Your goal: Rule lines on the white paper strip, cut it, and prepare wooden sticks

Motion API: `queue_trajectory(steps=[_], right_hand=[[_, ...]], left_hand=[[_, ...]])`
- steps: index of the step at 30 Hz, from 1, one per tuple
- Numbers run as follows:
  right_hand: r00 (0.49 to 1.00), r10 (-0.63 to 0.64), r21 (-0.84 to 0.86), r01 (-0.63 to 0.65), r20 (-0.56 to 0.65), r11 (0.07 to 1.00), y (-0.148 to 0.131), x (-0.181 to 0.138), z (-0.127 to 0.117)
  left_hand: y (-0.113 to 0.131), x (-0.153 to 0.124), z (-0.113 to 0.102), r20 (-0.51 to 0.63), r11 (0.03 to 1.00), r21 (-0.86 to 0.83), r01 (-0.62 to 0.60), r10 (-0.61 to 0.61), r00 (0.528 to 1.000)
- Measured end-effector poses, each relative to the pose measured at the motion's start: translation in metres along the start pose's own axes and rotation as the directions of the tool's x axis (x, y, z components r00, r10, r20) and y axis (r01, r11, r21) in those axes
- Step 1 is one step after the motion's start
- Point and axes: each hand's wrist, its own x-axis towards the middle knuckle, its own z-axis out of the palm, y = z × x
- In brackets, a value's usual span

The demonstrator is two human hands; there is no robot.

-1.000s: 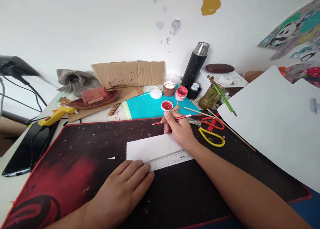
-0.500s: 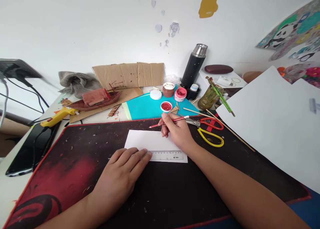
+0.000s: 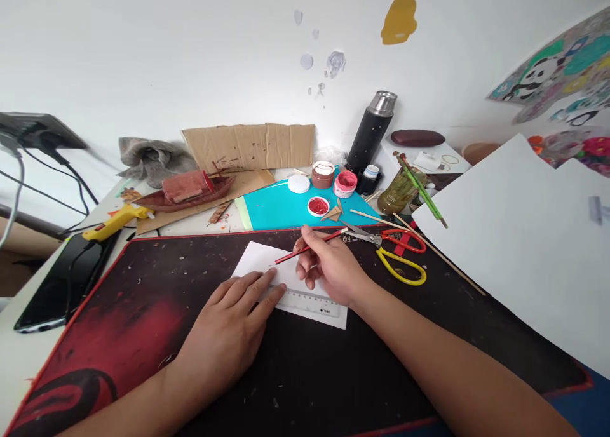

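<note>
A white sheet of paper [image 3: 257,256] lies slanted on the dark mat, with a clear ruler [image 3: 309,302] along its near side. My left hand [image 3: 236,316] rests flat, fingers stretched out, over the ruler's left end and the paper. My right hand [image 3: 331,262] is closed around a red pencil [image 3: 290,254], whose tip points left toward the upper part of the paper. Just right of that hand lie scissors [image 3: 403,265] with one red and one yellow handle loop.
Behind the mat stand open paint pots [image 3: 345,183], a black flask [image 3: 372,132], a brush jar [image 3: 398,192] and a reddish model boat [image 3: 185,192]. A yellow glue gun [image 3: 117,223] and a phone [image 3: 61,291] lie left. Large white sheets [image 3: 515,234] fill the right.
The paper and ruler have turned clockwise, their right end coming nearer. My right hand has shifted slightly left and down, bringing the pencil tip over the paper.
</note>
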Motion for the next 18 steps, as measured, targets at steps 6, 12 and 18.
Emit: queue_trajectory(steps=[6, 12, 18], right_hand=[[0.986, -0.152, -0.03, 0.151, -0.061, 0.988, -0.014, 0.008, -0.013], [0.946, -0.276, -0.113, 0.26, -0.169, 0.959, -0.024, 0.02, -0.032], [0.961, -0.254, -0.148, 0.237, -0.113, 0.96, -0.015, 0.017, -0.025]], left_hand=[[-0.003, 0.002, -0.002, -0.023, 0.999, -0.006, -0.043, 0.043, 0.999], [-0.008, 0.0, 0.0, -0.066, 0.996, -0.03, -0.087, 0.085, 0.994], [-0.013, -0.003, 0.002, -0.086, 0.98, -0.139, -0.142, 0.13, 0.988]])
